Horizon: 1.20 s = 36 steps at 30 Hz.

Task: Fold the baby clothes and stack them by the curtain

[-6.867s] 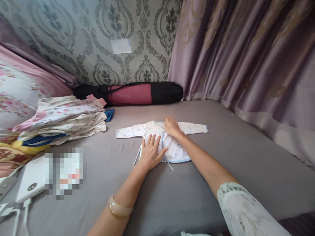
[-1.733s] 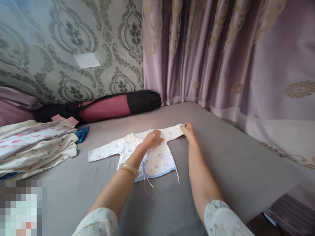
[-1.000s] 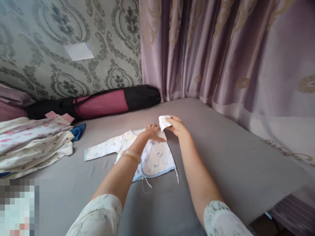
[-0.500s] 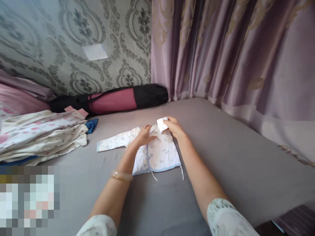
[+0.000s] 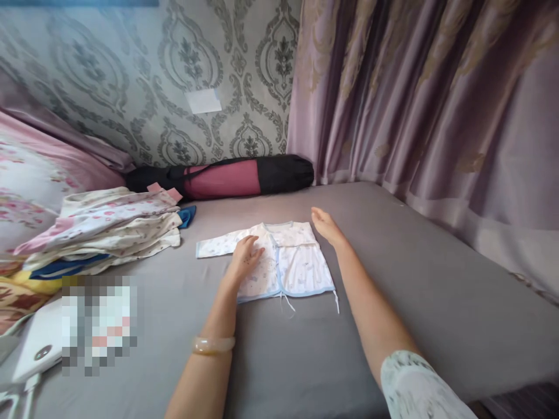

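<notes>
A small white baby shirt [image 5: 288, 262] with pale blue trim lies flat on the grey bed sheet [image 5: 393, 273]. Its right sleeve is folded in across the chest; its left sleeve [image 5: 213, 245] still stretches out to the left. My left hand [image 5: 245, 255] rests flat on the shirt's left half, fingers spread. My right hand [image 5: 325, 226] hovers open just off the shirt's upper right corner, holding nothing. Thin tie strings hang from the hem.
A stack of folded baby clothes [image 5: 105, 227] sits at the left. A black and maroon roll bag [image 5: 227, 177] lies along the wall. Purple curtains [image 5: 437, 105] hang at the right. A floral pillow [image 5: 30, 180] and a white device [image 5: 39, 346] are at the far left.
My right hand lifted the right sleeve, folded it over the shirt's chest and let go. My left hand slid from the collar down to the shirt's left half.
</notes>
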Tool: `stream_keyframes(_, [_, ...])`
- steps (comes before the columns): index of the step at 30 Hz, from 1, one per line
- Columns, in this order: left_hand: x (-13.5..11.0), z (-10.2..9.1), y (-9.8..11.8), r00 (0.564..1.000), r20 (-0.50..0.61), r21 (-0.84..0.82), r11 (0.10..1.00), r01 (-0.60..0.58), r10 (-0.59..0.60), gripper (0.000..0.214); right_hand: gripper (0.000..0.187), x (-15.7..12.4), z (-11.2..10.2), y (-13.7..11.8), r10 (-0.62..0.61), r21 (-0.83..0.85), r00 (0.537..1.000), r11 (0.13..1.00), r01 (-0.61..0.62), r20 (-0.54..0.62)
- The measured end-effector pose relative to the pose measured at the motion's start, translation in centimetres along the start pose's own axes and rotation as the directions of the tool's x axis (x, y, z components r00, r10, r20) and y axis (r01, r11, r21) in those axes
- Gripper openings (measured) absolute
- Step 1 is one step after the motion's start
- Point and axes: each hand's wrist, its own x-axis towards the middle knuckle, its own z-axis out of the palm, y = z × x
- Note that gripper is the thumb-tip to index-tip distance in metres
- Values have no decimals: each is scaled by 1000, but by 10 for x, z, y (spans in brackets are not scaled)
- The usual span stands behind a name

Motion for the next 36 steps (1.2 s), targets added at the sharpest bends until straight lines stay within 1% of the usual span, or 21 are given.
stream_keyframes(1, [1,0,1,1000,-15,2,1000,5,-5,35,44,-2,1,1,-25,-139,999,990,28,29])
stream_keyframes(2, [1,-1,1,1000,-27,3,1000,9,-9,35,46,-5,5,1,-36,-268,996,962,56,79])
stream_keyframes(4, [1,-2,1,999,-39,0,1000,14,-14,33,51,-13,15,1,-20,-473,982,874,109,189])
stream_keyframes(6, [-1,-3,0,999,-46,-10,1000,25,-26,31,56,-21,27,3,8,-613,967,775,154,253])
stream_keyframes(8, [-3,-4,-2,997,-58,-23,999,49,-50,30,62,-25,37,6,19,-699,965,694,174,260])
stream_keyframes(9, [-3,-4,-2,996,-65,-34,998,61,-63,30,64,-26,41,9,20,-723,968,669,173,250])
stream_keyframes(12, [-4,-4,-3,991,-82,-76,992,96,-102,29,70,-25,47,18,25,-751,976,643,148,215])
stream_keyframes(16, [-2,-4,-3,986,-93,-137,982,127,-140,28,72,-22,50,26,33,-761,977,633,144,212])
stream_keyframes(19, [-1,-8,-2,979,-95,-195,968,160,-181,29,73,-21,47,20,68,-757,972,640,131,225])
stream_keyframes(22, [-1,-13,-4,963,-132,-226,953,202,-235,29,69,-22,41,6,147,-748,956,656,97,252])
stream_keyframes(23, [-1,-14,-5,955,-154,-235,948,214,-253,28,66,-23,40,-1,139,-745,956,659,104,257])
stream_keyframes(24, [-1,-16,-6,947,-176,-246,943,223,-270,28,62,-25,41,-8,99,-739,960,661,133,261])
stream_keyframes(26, [-1,-17,-7,930,-212,-278,931,237,-300,28,52,-32,47,-21,-45,-717,964,660,226,263])
stream_keyframes(27, [-1,-18,-8,924,-223,-297,924,240,-311,28,47,-37,52,-27,-116,-699,957,660,275,267])
stream_keyframes(28, [0,-18,-8,918,-230,-317,917,244,-324,27,44,-41,59,-32,-158,-678,948,668,308,276])
stream_keyframes(30, [0,-19,-8,909,-232,-352,901,254,-347,27,40,-49,73,-38,-168,-639,938,694,331,304])
stream_keyframes(32, [0,-20,-7,903,-219,-375,887,271,-369,26,39,-53,85,-40,-132,-628,939,713,312,317])
stream_keyframes(34, [0,-21,-6,900,-198,-389,874,291,-388,26,34,-55,92,-38,-94,-640,951,720,268,293])
stream_keyframes(36, [0,-22,-5,900,-185,-399,867,298,-394,26,29,-53,94,-35,-78,-651,965,725,226,249])
